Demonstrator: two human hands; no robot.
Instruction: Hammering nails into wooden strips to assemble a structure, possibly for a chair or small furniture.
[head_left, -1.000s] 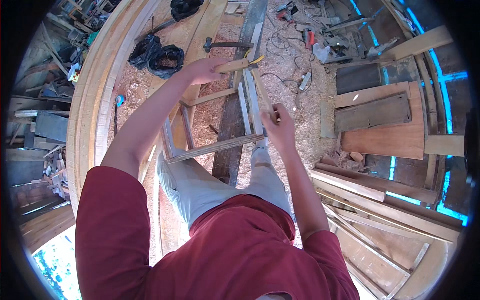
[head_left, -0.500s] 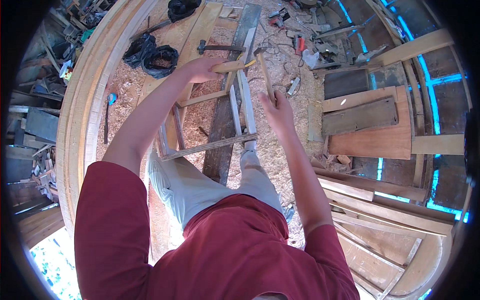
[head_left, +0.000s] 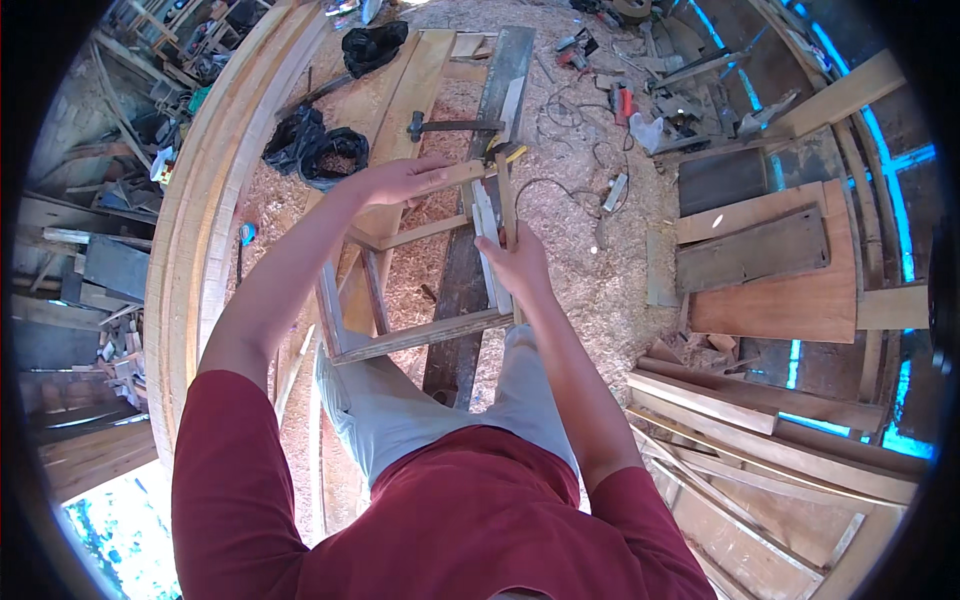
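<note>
My left hand [head_left: 402, 182] grips a short pale piece of wood [head_left: 463, 173], fingers along its top. In my right hand [head_left: 522, 265] is a hammer [head_left: 506, 200], its wooden handle upright. Its dark head is at the far end of the wood piece, beside a small yellow object [head_left: 516, 153] I cannot make out. Below both hands a wooden frame [head_left: 425, 336] of joined bars stands tilted against my legs. A second hammer [head_left: 460, 126], dark-handled, lies just beyond my left hand.
Black plastic bags [head_left: 335, 155] lie at the far left beside long boards [head_left: 425, 85]. Thick stacked planks [head_left: 190, 220] run along my left. Wood shavings and cables [head_left: 570, 190] cover the floor. Red power tools [head_left: 622, 102] lie far right; panels [head_left: 770, 260] rest at right.
The hammer in my right hand has come left and nearer, its head now at the wood piece. My left hand still holds that piece. The whole view has shifted slightly.
</note>
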